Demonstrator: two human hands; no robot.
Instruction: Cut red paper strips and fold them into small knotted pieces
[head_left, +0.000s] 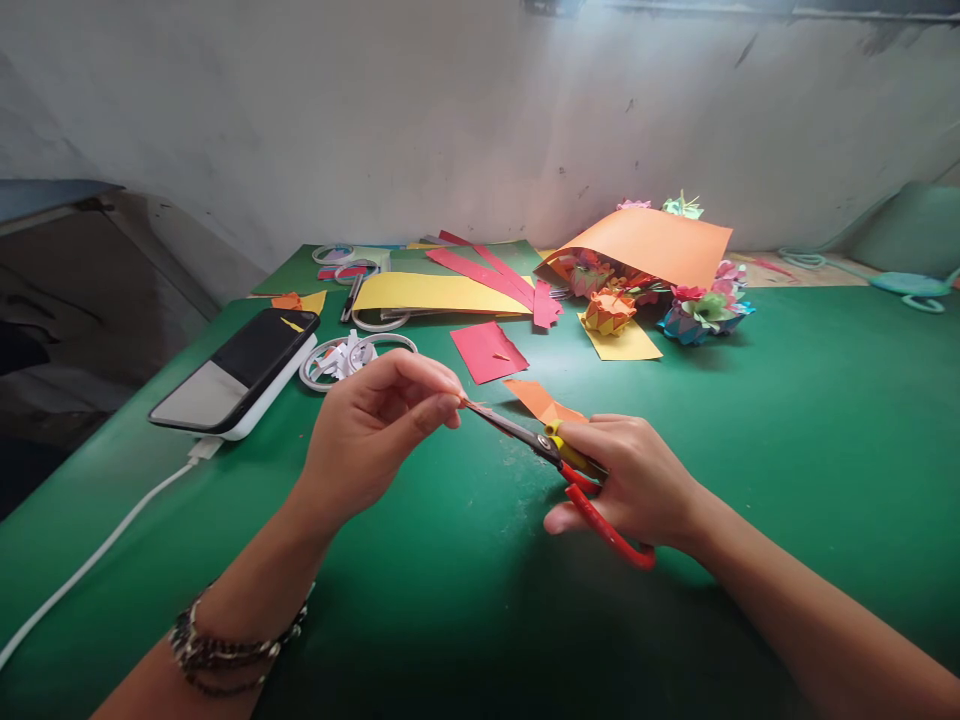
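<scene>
My right hand (637, 480) is wrapped round the red-handled scissors (611, 530), whose blades point left toward my other hand. Beneath its fingers there is also something yellow (577, 455), partly covered. My left hand (390, 425) is closed in a pinch at the blade tips, on a tiny piece too small to name. An orange paper strip (544, 402) lies just beyond the scissors. Behind it rests a red paper piece (489, 352) with a small scrap on top.
At the left lie a phone on a white power bank (277, 385) with a white cable (112, 540), and tape rings (319, 365) holding white scraps. Yellow paper (442, 296), red strips (480, 275), paper flowers (705, 310) and an orange sheet (645, 240) are farther back.
</scene>
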